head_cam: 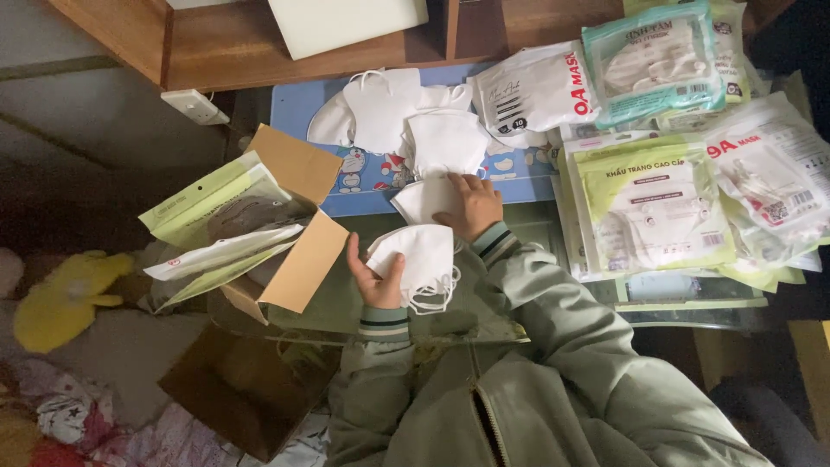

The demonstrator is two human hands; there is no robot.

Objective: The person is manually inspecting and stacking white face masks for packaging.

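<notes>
Left hand (373,275): thumb and fingers pinched the edge of a folded white mask (417,259), held flat near the chest, seemingly for stacking. Right hand (471,206): fingers spread, pressing down another white mask (424,199) on the table, apparently steadying it. Beyond: loose mask pile (398,117) on blue cartoon-printed board (294,104); open cardboard box (298,251) of pouches at left; sealed mask packets (648,207) at right.

Dim indoor light, deep shadow lower left, mild glare on plastic packets (657,203), slightly soft.
</notes>
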